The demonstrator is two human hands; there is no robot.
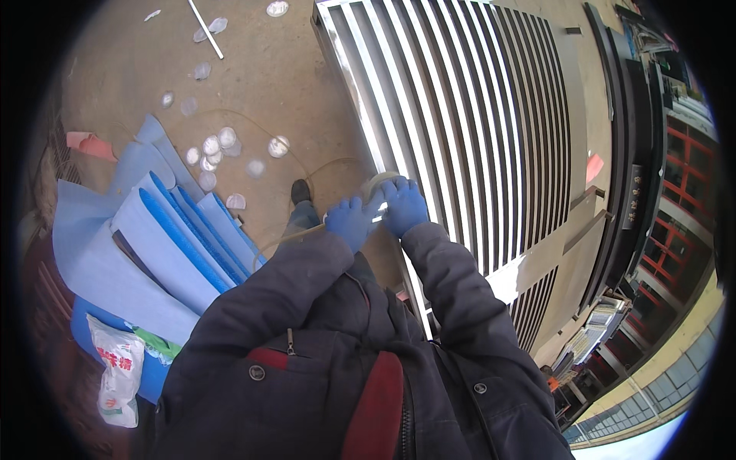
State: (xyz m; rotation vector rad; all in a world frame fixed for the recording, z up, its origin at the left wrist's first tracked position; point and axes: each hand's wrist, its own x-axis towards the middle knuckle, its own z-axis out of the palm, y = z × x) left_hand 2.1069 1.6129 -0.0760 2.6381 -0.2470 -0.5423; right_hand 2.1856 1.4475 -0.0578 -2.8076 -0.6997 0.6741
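Note:
Both blue-gloved hands grip a small air sander with a round pale pad (378,182), resting against the left edge of a shiny metal slatted panel (354,84). My left hand (346,222) is closed round the tool's handle end, where a thin yellowish hose (287,239) leads off. Over the tool's head lies my right hand (405,205), fingers closed on it, right above the panel's frame. The gloves hide most of the sander's body. Bright upright slats run across the panel, with dark gaps between them.
Several round pale discs (228,138) lie scattered on the brown floor, beside a thin white strip (205,29). Blue sheets (165,241) are heaped at the left, with a white printed bag (119,376) near them. Dark metal beams (613,146) stand beyond the panel.

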